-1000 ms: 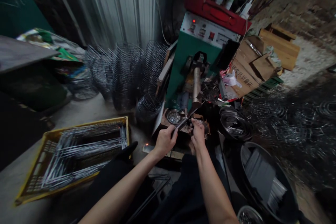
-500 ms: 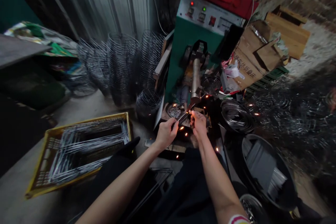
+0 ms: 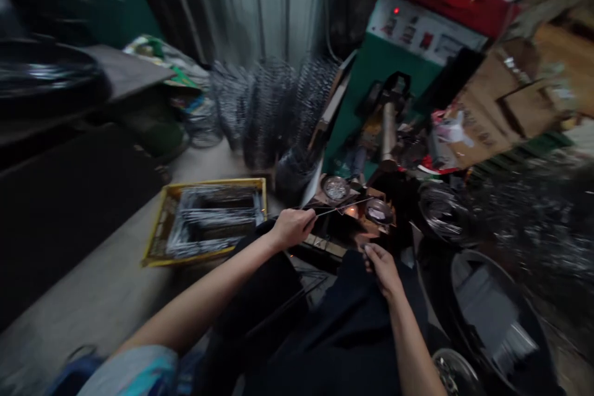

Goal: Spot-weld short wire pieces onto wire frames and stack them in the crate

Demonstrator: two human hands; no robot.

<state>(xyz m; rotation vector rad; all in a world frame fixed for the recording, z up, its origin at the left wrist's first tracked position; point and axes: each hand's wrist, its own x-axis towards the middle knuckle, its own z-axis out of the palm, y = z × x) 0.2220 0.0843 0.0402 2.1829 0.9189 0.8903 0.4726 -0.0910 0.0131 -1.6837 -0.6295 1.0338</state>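
While near the green machine (image 3: 355, 96), left hand (image 3: 291, 227) tight-fingered on thin wire (image 3: 328, 211); right hand (image 3: 383, 265), fingertips together, contents unclear

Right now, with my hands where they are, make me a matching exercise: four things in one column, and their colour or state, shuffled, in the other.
1. Left grip
2. Crate
3. Machine
4. Cardboard box

A. Green, with a lit red light
B. Brown, to the right of the machine in view
C. Closed on a thin wire
D. Yellow, with metal rods inside

Pairs: 1-C, 2-D, 3-A, 4-B
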